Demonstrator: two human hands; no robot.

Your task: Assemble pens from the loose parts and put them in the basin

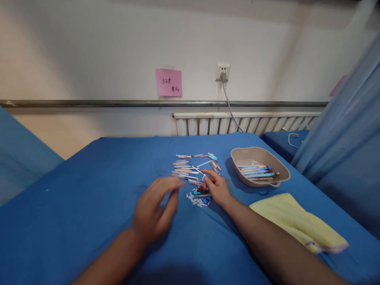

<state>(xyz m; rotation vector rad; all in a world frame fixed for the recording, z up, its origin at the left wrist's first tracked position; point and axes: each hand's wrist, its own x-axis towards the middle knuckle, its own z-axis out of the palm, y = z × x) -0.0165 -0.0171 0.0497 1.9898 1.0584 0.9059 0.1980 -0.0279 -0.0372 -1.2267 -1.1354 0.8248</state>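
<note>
My right hand (218,187) is over the loose pen parts, thumb and forefinger pinched at the end of a thin white pen refill (197,170). My left hand (156,206) hovers to the left of the parts, blurred. Its thumb and fingers curve together at the tips, and what they hold, if anything, cannot be made out. Beyond the hands lie rows of pen barrels (181,166) and white refills. Small white pieces (197,201) and blue pieces (206,200) are heaped nearer me, with brown and teal ones beside my right fingers, which partly cover them.
A beige plastic basket (285,174) with several pens (257,172) stands to the right. In front of it a yellow cloth (292,217) lies on the blue-covered table (89,206). Behind are a radiator (204,124) and a plugged-in cable (228,101); blue curtains (347,114) hang at the sides.
</note>
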